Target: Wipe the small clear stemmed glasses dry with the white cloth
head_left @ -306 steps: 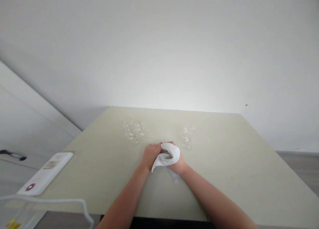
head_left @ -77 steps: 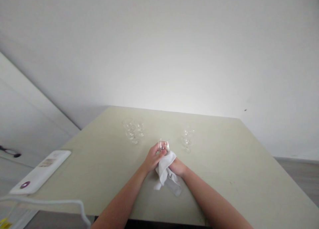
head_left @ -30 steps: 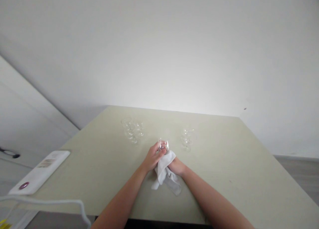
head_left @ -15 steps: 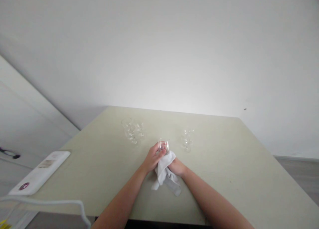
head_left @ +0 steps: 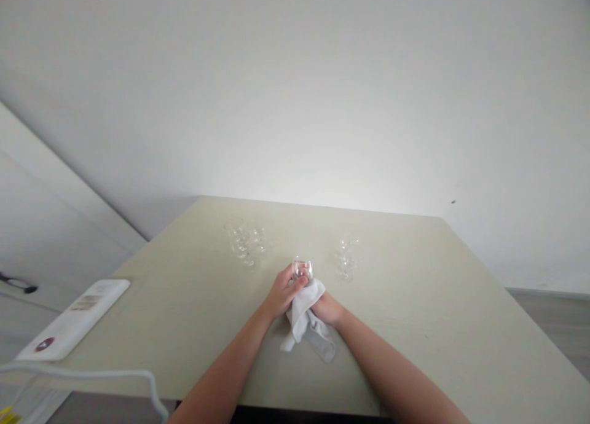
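A small clear stemmed glass [head_left: 302, 268] is held over the middle of the pale green table [head_left: 424, 313]. My left hand [head_left: 283, 294] is closed round its bowl from the left. My right hand [head_left: 328, 310] is closed on a white cloth [head_left: 305, 316], pressed against the lower part of the glass. The cloth's loose end hangs down to the table. The stem and foot of the glass are hidden by the cloth and fingers.
Several clear glasses [head_left: 244, 243] stand at the back left of the table, and more clear glasses [head_left: 346, 258] stand to the right of my hands. A white flat device [head_left: 74, 319] lies at the left edge. A white wire rim [head_left: 92, 378] shows at the bottom left.
Ten seconds ago the cloth was wrapped over the top of the glass; now it sits lower and the bowl shows. Over the last second, nothing has visibly moved.
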`<act>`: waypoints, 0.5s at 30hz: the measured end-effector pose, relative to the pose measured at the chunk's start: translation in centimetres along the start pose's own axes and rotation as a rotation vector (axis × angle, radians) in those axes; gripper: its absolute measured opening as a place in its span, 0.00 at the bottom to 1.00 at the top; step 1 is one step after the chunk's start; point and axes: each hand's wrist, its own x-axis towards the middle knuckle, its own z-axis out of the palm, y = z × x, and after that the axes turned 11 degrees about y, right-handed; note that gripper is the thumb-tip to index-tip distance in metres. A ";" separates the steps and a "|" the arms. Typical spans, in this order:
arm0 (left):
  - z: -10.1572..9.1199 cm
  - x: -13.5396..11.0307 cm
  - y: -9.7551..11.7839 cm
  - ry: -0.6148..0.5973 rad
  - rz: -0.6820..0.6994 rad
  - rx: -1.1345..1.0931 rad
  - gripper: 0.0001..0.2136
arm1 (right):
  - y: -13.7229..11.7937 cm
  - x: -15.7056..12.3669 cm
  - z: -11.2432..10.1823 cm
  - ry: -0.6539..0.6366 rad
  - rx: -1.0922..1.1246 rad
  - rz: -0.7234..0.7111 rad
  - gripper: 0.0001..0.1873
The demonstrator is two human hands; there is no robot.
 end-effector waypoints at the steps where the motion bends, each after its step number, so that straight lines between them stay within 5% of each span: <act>1: 0.0 0.0 0.0 -0.003 0.003 0.000 0.21 | 0.0 0.0 0.0 -0.001 0.004 0.001 0.21; 15: 0.0 0.0 -0.3 -0.012 0.006 -0.005 0.21 | 0.3 0.1 0.0 -0.017 0.012 -0.029 0.19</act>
